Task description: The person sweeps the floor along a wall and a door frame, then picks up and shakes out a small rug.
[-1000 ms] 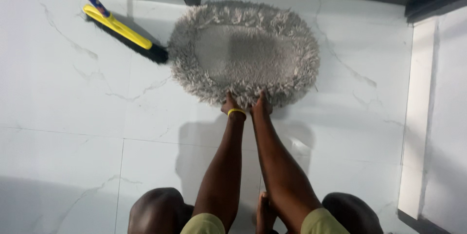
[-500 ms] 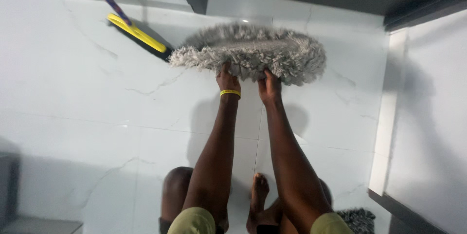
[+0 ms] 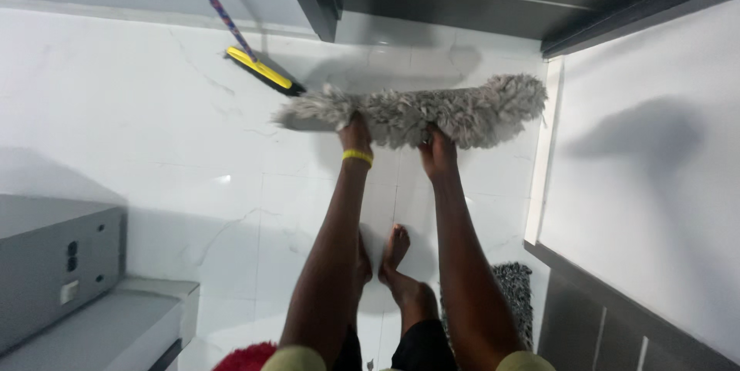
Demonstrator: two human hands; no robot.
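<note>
Both hands, the left hand (image 3: 355, 133) and right hand (image 3: 437, 151), pinch the near edge of the shaggy grey rug (image 3: 416, 114), held off the floor (image 3: 154, 132), its long axis crosswise, just right of the broom (image 3: 262, 70).

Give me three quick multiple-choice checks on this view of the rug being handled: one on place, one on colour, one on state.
1. Where is the broom?
A. on the floor beyond the rug's left end
B. in the right hand
C. on the grey cabinet

2. What colour is the band on the left wrist?
A. red
B. yellow
C. blue

3. What state is the grey shaggy rug in?
A. flat on the floor
B. rolled up
C. lifted off the floor

Answers:
1 A, its yellow head rests on the white floor.
2 B, a yellow ring shows.
3 C, the left hand and right hand grip its near edge in the air.
</note>
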